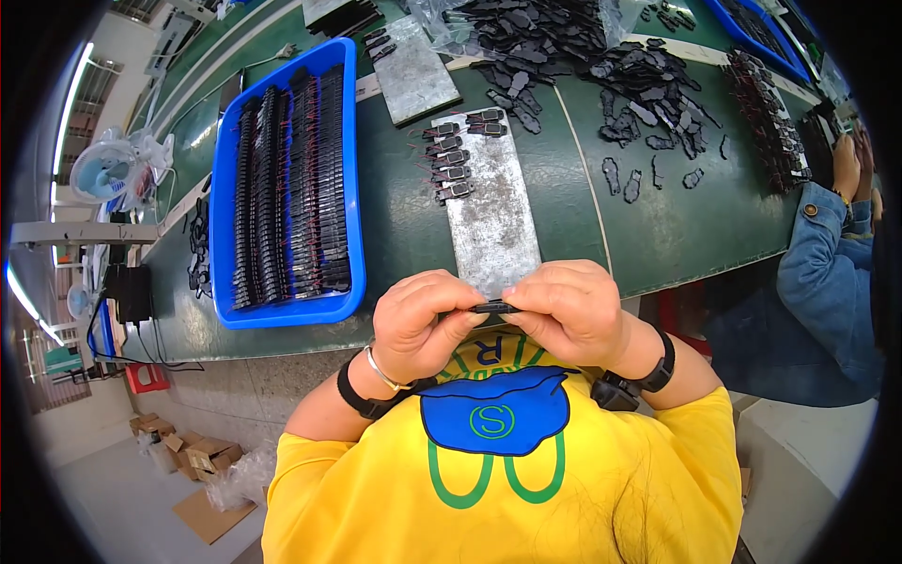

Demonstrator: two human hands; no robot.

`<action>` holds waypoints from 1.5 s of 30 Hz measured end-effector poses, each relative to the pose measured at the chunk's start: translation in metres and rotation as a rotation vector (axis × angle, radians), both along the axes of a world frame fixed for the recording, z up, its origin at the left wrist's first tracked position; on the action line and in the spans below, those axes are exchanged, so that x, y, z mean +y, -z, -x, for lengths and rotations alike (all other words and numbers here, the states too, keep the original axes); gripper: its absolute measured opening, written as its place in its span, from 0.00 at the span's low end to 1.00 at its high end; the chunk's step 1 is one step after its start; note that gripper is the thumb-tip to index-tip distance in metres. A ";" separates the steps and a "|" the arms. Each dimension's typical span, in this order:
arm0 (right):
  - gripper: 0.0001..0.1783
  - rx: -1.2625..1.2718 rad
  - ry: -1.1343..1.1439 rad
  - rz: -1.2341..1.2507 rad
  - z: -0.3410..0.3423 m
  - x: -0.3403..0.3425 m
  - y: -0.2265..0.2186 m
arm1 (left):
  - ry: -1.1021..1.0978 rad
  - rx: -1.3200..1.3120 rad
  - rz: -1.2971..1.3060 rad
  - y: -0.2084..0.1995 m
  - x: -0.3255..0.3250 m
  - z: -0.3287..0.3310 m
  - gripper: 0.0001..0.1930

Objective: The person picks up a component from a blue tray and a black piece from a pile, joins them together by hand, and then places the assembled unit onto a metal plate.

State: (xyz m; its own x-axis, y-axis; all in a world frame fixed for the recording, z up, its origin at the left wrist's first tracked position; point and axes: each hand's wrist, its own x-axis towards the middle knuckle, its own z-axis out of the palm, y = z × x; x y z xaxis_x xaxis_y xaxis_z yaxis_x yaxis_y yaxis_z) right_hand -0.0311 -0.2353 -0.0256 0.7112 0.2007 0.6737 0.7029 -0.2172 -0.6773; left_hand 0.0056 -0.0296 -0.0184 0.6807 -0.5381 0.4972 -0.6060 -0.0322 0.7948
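Between my two hands, just over the table's near edge, is a small flat black plastic part [493, 307]. My left hand [413, 324] pinches its left end between thumb and fingers. On the other end my right hand [575, 315] has a matching pinch. The part is seen almost edge-on, and the fingertips cover much of it. Directly beyond my hands lies a worn grey metal plate [495, 221]. Several small black parts with thin red wires [454, 174] rest in a column at its far end.
A blue bin [351, 207] packed with rows of black parts stands left. A second metal plate [413, 75] lies farther back. Loose black pieces [648, 94] are heaped and scattered across the green table [573, 197]. At right, a person in a denim sleeve [816, 254] sits beside stacked wired parts [766, 122].
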 end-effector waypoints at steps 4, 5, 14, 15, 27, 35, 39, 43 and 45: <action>0.11 0.012 0.000 0.003 0.001 -0.002 0.000 | 0.015 0.179 -0.032 0.003 0.003 0.005 0.11; 0.12 0.027 -0.006 -0.001 0.000 -0.003 0.000 | 0.020 0.265 -0.038 0.001 0.003 0.005 0.11; 0.12 0.025 -0.008 0.058 0.003 -0.005 0.000 | 0.070 -0.022 -0.180 -0.028 0.000 -0.012 0.15; 0.12 0.036 -0.005 0.058 0.003 -0.004 -0.001 | 0.088 -0.077 -0.197 -0.027 0.001 -0.012 0.14; 0.12 0.085 -0.045 0.029 0.002 -0.004 -0.001 | 0.030 -0.229 -0.168 -0.020 -0.003 -0.002 0.12; 0.13 -0.066 -0.087 0.226 -0.001 -0.009 -0.015 | 0.038 -0.297 -0.373 -0.045 -0.003 -0.004 0.10; 0.13 -0.046 -0.108 0.242 -0.001 -0.004 -0.023 | 0.058 -0.398 -0.556 -0.067 0.001 -0.001 0.09; 0.11 0.073 -0.142 0.037 -0.006 0.003 -0.032 | 0.091 -0.417 -0.572 -0.087 0.013 -0.017 0.08; 0.09 0.224 -0.188 -0.165 -0.007 0.005 -0.036 | 0.091 -0.437 -0.560 -0.102 0.027 -0.043 0.07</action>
